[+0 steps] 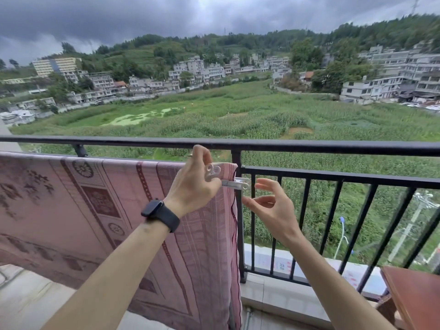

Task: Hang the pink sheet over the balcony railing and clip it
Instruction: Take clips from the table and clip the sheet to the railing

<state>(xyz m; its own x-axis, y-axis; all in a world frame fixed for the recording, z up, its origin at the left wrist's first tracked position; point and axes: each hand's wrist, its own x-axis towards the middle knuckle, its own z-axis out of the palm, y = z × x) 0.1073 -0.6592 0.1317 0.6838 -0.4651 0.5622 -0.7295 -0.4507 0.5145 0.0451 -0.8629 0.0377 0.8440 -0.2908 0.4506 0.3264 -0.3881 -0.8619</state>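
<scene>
You stand on a tiled balcony under a dark, cloudy sky, with green fields, pale blocks of houses and wooded hills spread out beyond. Nearest you, at the lower right, the corner of a reddish-brown wooden table [415,298] juts in. Your left forearm wears a black smartwatch [160,215].

Your left hand [194,184] is closed around spare white plastic clips [212,172], its fingers curled up by the top edge of the pink sheet [100,210]. Your right hand [271,206] is empty, thumb and fingers spread loosely apart, just beside a white clothespin [237,183] that grips the sheet's right edge and points sideways toward that hand; the hand does not touch it.

The sheet, patterned with darker medallions and borders, hangs over the lower rail of the black balcony railing [309,146]. Its long axis runs left to right along the rail, and its right edge falls straight down against the railing post [238,210].

Past the bars, a flat white box [283,262] lies on the ledge with small red print, too blurred to read.
</scene>
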